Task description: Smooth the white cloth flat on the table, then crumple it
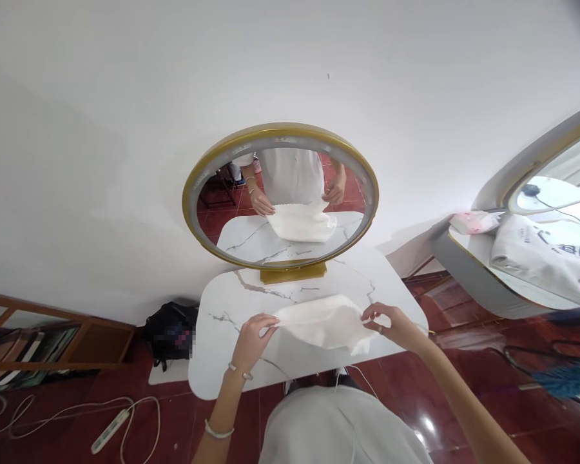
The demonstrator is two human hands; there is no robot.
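Observation:
A soft cream-white cloth [323, 322] is stretched between my two hands over the marble-patterned white table [222, 354]. Its left corner is pinched between the thumb and finger of my left hand [255, 335]. My right hand [392, 323], with a ring on one finger, grips the opposite end of the cloth. The lower edge hangs loosely; whether it touches the tabletop is hard to tell. Behind it stands an oval gold-framed mirror [280, 193], which reflects both hands and the cloth.
A second table [468, 258] at the right bears a pink-and-white packet [473, 222] and a printed white cloth bag [536, 258]. A black bag [171, 332] is beside my table at the left. A power strip [110, 432] with a trailing cable lies on the red tiled floor. Shelving [53, 328] stands far left.

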